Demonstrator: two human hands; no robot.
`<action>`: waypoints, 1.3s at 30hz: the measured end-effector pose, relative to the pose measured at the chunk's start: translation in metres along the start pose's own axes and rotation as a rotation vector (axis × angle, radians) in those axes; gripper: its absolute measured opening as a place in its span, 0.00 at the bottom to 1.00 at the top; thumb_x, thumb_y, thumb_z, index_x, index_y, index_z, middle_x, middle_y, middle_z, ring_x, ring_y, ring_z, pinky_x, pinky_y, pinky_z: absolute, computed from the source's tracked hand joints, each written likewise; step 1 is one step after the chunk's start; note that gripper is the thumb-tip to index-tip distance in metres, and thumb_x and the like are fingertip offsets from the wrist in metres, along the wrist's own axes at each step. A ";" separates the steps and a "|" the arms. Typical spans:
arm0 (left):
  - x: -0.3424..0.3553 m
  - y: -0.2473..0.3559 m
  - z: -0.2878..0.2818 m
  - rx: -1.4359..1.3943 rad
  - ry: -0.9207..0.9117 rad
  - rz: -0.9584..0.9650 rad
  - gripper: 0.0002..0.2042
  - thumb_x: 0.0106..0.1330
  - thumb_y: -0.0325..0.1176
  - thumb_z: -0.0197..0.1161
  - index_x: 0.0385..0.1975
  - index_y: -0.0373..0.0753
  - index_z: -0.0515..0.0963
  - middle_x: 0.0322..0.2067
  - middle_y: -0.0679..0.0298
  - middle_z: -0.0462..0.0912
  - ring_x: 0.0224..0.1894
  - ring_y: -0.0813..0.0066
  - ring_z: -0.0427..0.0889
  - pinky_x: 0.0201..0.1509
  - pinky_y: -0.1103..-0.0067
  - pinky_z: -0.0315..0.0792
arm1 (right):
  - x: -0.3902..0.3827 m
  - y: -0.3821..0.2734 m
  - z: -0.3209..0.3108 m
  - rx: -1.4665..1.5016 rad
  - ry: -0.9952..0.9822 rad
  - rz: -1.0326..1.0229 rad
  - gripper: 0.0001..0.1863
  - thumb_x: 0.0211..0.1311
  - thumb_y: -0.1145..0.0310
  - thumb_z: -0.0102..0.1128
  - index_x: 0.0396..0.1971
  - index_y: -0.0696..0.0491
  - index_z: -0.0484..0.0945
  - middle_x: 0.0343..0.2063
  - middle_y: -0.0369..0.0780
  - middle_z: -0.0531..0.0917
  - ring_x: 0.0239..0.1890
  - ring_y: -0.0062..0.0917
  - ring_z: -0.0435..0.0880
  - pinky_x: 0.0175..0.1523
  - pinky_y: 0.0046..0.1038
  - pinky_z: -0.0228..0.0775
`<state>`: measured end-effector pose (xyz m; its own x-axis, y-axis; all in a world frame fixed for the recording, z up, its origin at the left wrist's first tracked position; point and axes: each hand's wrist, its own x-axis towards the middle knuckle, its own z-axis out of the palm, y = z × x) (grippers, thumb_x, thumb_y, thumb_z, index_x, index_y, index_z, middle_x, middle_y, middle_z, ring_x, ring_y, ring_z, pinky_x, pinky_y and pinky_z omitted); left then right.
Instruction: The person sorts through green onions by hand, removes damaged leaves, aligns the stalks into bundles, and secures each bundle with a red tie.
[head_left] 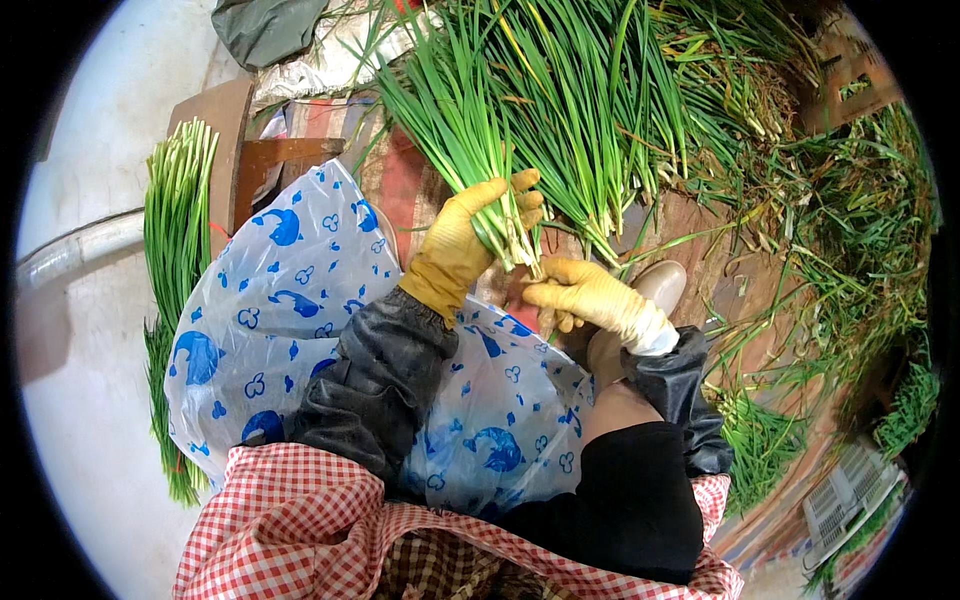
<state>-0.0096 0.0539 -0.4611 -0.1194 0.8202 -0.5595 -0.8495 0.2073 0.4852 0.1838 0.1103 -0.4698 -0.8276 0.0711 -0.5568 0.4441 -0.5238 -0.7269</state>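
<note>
My left hand (pixel 455 240), in a yellow glove, grips a bunch of long green leafy stalks (pixel 455 120) near their pale lower ends. My right hand (pixel 580 298), also gloved, is just below those ends, its fingers curled and pinched at a thin stalk end; exactly what they hold is hard to make out. A larger pile of the same greens (pixel 590 90) lies behind them. A clear plastic sheet with blue shapes (pixel 270 330) covers my lap.
Tied greens (pixel 180 260) lie upright at the left beside a brown board (pixel 230 100). Loose trimmings (pixel 850 250) heap at the right. My shoe (pixel 660 285) rests on a striped ground cover (pixel 400 190). A folded newspaper (pixel 845 500) lies lower right, a grey bag (pixel 265 25) at the top.
</note>
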 end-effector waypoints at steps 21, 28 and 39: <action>0.011 -0.028 -0.012 0.007 0.072 -0.185 0.22 0.62 0.30 0.61 0.54 0.35 0.65 0.43 0.58 0.78 0.49 0.61 0.77 0.54 0.67 0.72 | 0.013 -0.004 0.006 -0.854 0.763 -0.676 0.11 0.60 0.63 0.57 0.23 0.55 0.76 0.15 0.40 0.76 0.17 0.34 0.77 0.23 0.33 0.67; 0.014 0.016 -0.022 -0.024 0.246 0.077 0.12 0.62 0.30 0.60 0.44 0.33 0.73 0.47 0.58 0.76 0.55 0.57 0.73 0.50 0.60 0.75 | -0.014 0.013 -0.002 -1.047 0.789 -0.404 0.13 0.57 0.59 0.57 0.20 0.52 0.73 0.17 0.43 0.78 0.20 0.39 0.78 0.25 0.37 0.69; 0.009 0.024 -0.024 0.017 0.452 0.255 0.14 0.64 0.34 0.59 0.46 0.35 0.72 0.44 0.57 0.78 0.45 0.69 0.77 0.54 0.68 0.72 | 0.003 0.019 -0.034 -1.070 0.792 -0.074 0.18 0.58 0.50 0.52 0.25 0.49 0.80 0.22 0.45 0.82 0.27 0.40 0.81 0.32 0.42 0.70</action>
<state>-0.0430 0.0530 -0.4706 -0.5350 0.5344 -0.6544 -0.7563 0.0424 0.6529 0.2015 0.1295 -0.4984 -0.6013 0.7324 -0.3195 0.7581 0.3964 -0.5179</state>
